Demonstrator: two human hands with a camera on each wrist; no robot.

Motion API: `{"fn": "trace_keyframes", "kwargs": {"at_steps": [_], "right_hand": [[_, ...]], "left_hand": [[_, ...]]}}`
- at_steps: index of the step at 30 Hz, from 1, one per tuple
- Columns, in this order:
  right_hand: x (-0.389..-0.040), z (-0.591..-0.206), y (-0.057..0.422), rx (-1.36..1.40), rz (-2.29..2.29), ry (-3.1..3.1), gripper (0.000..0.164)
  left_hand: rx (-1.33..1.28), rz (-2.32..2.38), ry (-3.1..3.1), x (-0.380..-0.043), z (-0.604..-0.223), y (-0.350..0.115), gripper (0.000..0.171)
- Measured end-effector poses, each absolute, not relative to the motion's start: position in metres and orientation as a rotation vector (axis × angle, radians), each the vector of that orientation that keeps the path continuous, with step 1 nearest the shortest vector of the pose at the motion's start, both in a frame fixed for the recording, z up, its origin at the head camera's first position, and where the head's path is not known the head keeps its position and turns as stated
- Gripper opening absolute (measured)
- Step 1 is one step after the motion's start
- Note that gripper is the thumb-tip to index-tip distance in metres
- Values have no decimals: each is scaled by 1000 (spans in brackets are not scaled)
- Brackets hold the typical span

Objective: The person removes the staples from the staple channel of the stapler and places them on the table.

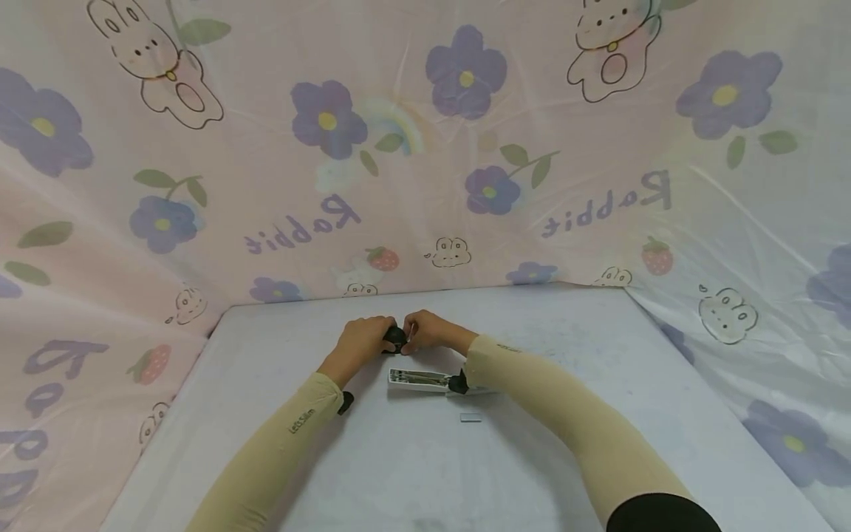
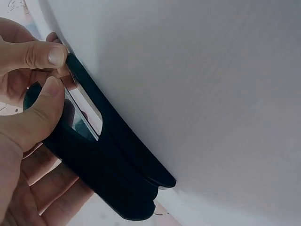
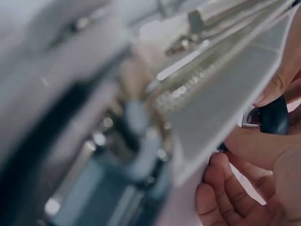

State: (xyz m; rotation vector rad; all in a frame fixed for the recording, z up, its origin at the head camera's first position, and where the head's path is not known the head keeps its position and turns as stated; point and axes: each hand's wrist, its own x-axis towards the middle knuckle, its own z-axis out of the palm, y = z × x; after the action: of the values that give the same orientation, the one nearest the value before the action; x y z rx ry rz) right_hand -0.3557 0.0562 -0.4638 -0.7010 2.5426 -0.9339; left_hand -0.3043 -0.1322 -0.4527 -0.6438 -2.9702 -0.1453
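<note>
A dark two-part tool, shaped like a small stapler [image 2: 110, 162], has a metal inner part showing through a gap in its side. My left hand [image 1: 362, 340] grips it, thumb on the near face and fingers behind. At its upper end in the left wrist view, the right hand [image 1: 428, 331] pinches with thumb and fingertips; anything small between them is hidden. Nearer to me lies a long white-walled object [image 1: 419, 378] with metal rails inside, partly behind the right forearm. It fills much of the right wrist view, blurred.
On the white table [image 1: 372, 465], a small grey strip [image 1: 470, 417] lies in front of the white-walled object. Patterned cloth [image 1: 399, 192] hangs behind the table and at both sides. A dark wrist camera [image 1: 346, 403] juts from the left sleeve.
</note>
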Motion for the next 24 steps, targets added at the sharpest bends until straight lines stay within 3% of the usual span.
{"fn": "trace_keyframes", "kwargs": {"at_steps": [24], "right_hand": [[-351,-460,56,-710,-894,2543,27]], "left_hand": [[-665,-98,-2890,-297,-461,-131,32]]}}
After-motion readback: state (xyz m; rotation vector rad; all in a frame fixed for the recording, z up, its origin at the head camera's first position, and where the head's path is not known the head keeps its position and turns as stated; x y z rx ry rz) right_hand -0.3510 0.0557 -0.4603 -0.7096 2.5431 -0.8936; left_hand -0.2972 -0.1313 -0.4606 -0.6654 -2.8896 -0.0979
